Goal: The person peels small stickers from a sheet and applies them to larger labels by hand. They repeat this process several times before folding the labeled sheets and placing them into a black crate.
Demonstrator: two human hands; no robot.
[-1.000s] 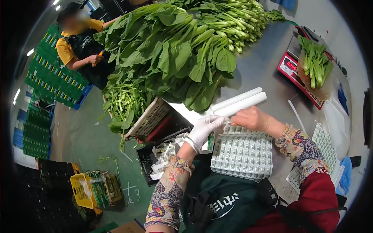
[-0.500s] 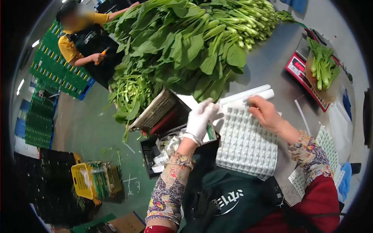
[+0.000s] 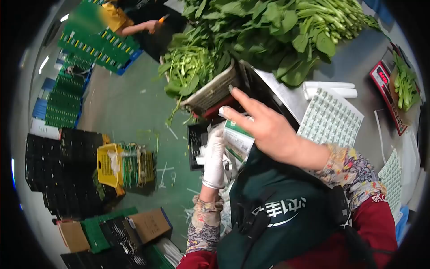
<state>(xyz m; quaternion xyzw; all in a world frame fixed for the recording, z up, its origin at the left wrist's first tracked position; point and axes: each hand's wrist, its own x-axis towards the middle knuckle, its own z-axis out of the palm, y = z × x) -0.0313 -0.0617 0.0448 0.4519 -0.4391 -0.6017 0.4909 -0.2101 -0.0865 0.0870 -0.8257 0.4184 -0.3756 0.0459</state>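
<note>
Right hand (image 3: 274, 133) spread wide beside a printed packet (image 3: 239, 142), likely light, best held by its edges; left hand's (image 3: 214, 158) grip unclear from here.

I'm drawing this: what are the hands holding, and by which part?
The right hand looks open, no hold showing; whether the left hand grips white scraps cannot be told.

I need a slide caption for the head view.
Gloved left hand and bare right hand near a green-and-white printed piece, with leafy greens and a printed sheet nearby.
</note>
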